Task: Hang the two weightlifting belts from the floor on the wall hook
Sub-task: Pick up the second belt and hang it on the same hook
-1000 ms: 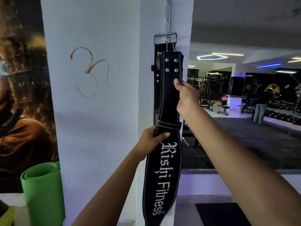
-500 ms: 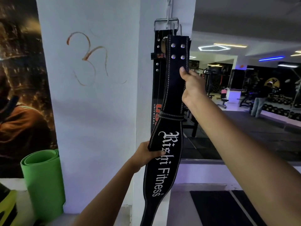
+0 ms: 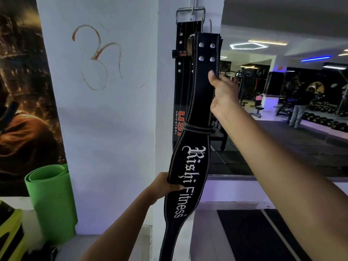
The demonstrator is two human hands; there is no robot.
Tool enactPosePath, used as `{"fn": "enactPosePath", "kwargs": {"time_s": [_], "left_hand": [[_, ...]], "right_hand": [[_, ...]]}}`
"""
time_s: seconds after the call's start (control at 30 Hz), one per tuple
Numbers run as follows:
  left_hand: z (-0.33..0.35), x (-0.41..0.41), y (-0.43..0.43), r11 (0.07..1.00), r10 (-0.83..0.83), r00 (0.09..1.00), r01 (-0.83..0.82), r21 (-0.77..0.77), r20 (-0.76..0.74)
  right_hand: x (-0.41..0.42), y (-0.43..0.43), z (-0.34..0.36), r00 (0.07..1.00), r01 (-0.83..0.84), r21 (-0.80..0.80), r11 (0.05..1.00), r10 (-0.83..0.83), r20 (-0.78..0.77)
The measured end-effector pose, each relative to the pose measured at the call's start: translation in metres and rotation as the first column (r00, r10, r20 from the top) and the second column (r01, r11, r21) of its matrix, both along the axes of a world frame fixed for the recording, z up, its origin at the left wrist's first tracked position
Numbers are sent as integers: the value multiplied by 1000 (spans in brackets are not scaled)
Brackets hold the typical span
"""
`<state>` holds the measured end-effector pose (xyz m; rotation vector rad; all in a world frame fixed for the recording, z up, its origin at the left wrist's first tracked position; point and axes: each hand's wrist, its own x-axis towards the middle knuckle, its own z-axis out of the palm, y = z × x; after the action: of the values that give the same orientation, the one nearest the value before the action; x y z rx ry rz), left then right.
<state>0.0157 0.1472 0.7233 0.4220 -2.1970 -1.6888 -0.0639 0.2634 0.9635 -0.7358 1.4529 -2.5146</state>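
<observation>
A black belt lettered "Rishi Fitness" hangs upright in front of the white pillar. My right hand pinches its right edge just below the four rivets near the top. My left hand grips its left edge at the wide lettered part. Behind it, a second black belt with red "USI Universal" lettering hangs by its metal buckle from the wall hook. The top of the Rishi belt sits below the hook and to its right; its buckle is hidden.
A rolled green mat stands against the pillar at the lower left, with a yellow-and-black object beside it. A mirror on the right reflects the gym and a person. A dark floor mat lies below.
Both hands have moved the Rishi belt slightly to the right and tilted it, uncovering more of the USI belt behind. My left hand has slid down from the keeper loop to the lettered part.
</observation>
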Motion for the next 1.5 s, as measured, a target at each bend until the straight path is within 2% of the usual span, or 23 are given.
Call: {"fn": "enactPosePath", "kwargs": {"time_s": [0.07,0.17,0.3,0.43,0.6,0.7,0.8,0.87,1.0,1.1,1.2,1.33,1.5], "left_hand": [[9,2,0,999,-27,1000,28,24,-8],[64,-10,10,989,15,972,20,148,-235],[124,-27,35,997,74,925,-60,49,-372],[150,-31,40,975,131,874,-26,223,-469],[171,-44,42,985,169,815,-126,114,-554],[173,-48,39,979,201,785,-135,155,-586],[185,-48,41,976,213,764,-139,167,-609],[197,-47,43,976,214,750,-146,160,-625],[216,-47,46,973,223,744,-131,190,-630],[218,-47,43,967,247,739,-142,213,-627],[218,-48,37,962,261,732,-140,236,-629],[227,-46,34,958,262,726,-116,262,-636],[232,-43,26,952,274,717,-107,287,-641]], "right_hand": [[-2,2,-3,1000,3,8,1000,-3,13],[-6,0,-8,1000,5,-4,1000,-5,18],[-11,-2,-8,1000,5,-28,1000,-4,18],[-18,-1,-10,999,-8,-35,999,9,30],[-15,-1,-17,998,-56,-63,996,58,27],[-22,4,-20,993,-86,-76,993,79,-90],[-26,17,-40,945,-56,110,992,88,-316],[-28,24,-71,921,-111,202,973,177,-346],[-28,29,-145,931,-185,378,907,285,-228],[-28,37,-187,937,-250,427,869,328,-119],[-31,43,-194,917,-355,372,858,396,-39],[-39,40,-176,895,-425,268,865,445,-16],[-40,52,-209,861,-485,352,801,507,32]]}}
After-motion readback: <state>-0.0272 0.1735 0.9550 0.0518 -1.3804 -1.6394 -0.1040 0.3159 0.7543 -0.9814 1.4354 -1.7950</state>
